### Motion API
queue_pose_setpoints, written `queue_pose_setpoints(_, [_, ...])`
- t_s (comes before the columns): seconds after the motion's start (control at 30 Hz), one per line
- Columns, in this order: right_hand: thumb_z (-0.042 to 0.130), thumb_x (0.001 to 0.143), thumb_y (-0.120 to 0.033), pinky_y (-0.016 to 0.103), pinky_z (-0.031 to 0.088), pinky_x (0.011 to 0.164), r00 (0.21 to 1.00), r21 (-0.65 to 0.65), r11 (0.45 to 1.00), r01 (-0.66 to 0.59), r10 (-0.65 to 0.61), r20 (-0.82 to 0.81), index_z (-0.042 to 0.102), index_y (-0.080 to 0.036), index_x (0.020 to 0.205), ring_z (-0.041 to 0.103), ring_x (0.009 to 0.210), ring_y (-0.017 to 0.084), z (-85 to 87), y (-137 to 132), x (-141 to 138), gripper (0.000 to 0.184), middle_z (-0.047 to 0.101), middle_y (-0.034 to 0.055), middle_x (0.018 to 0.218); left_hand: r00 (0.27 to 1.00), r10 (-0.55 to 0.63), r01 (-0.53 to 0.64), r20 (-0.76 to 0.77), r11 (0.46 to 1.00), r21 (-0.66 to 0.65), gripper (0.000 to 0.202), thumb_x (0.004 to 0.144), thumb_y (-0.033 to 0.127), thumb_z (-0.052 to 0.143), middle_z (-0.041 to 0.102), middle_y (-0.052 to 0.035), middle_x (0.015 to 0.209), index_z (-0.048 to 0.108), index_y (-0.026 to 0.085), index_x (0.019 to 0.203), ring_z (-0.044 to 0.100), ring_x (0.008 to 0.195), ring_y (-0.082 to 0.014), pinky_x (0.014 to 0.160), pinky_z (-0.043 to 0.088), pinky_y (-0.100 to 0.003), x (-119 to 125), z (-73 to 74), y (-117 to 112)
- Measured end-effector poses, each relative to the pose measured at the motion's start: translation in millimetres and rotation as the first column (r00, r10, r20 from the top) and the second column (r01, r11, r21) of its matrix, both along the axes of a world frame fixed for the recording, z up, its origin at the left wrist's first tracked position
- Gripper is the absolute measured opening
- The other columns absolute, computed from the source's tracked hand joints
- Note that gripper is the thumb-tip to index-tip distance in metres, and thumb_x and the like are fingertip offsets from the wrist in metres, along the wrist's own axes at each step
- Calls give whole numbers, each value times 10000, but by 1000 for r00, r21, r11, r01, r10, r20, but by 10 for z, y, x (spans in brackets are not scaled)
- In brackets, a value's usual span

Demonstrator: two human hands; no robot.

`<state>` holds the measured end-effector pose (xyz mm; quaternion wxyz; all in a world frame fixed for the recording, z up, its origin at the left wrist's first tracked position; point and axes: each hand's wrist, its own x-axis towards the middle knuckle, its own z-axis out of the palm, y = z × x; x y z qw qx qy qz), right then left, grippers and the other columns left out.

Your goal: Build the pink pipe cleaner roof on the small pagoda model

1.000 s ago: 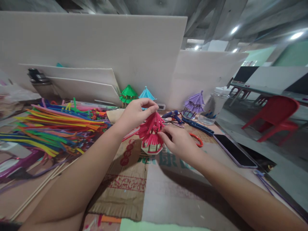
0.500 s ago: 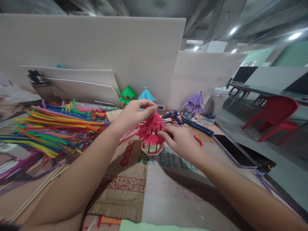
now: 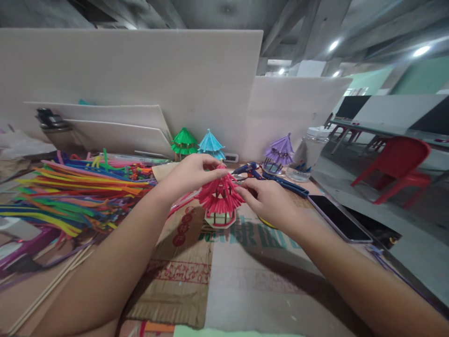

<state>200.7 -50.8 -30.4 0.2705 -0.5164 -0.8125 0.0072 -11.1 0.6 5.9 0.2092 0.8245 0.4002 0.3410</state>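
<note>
A small red pavilion model (image 3: 220, 202) with a fringed pipe-cleaner roof stands on cardboard (image 3: 196, 262) in the middle of the table. My left hand (image 3: 191, 173) pinches the top of its roof from the left. My right hand (image 3: 268, 201) has its fingertips closed on the roof's right edge. Both hands touch the model, which rests on its pale base.
A heap of coloured pipe cleaners (image 3: 77, 187) lies at the left, with thin wooden sticks (image 3: 45, 290) in front. Green (image 3: 183, 142), blue (image 3: 210, 142) and purple (image 3: 278, 152) pavilions stand at the back by a glue gun (image 3: 247, 168), a clear jar (image 3: 307, 157) and a phone (image 3: 338, 217).
The red roof, tilted up before, now sits level and lower on the model. Both hands have come down with it. The camera has shifted slightly.
</note>
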Motion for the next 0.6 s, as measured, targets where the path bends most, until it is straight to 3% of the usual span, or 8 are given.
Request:
queue_pose_setpoints(0.27, [488,971,-431,270,262,564,999,20,999,49,-49,-12,662,-188,773,489,578,127,152,61,166,359,642,5,666,1000,0,1,24,999,-46,319,848,463,644,764,-24,922,770,184,935,680,882,-197,745,488,-249,-26,-37,50])
queue_pose_setpoints(0.4, [482,959,-482,261,306,578,996,-86,993,84,-85,-8,670,-206,869,523,631,140,194,233,419,346,657,3,735,998,-52,54,47,997,-51,300,860,441,640,769,-27,990,770,193,967,689,936,-201,791,506,-254,-27,-74,90])
queue_pose_setpoints(0.5, [491,952,-433,259,345,603,985,-186,973,139,-116,128,664,-209,1001,580,697,160,62,381,638,287,692,24,822,998,-50,51,43,998,-36,326,865,457,634,767,-37,1069,773,201,1012,689,999,-216,867,513,-277,-46,-95,136])
queue_pose_setpoints(0.6, [551,911,-373,264,383,630,953,-253,951,178,-102,286,630,-190,1177,629,755,184,-194,479,846,333,713,64,917,999,-46,47,22,997,-63,406,874,531,606,755,-42,1143,760,226,1094,685,1051,-238,920,511,-315,-115,-90,192])
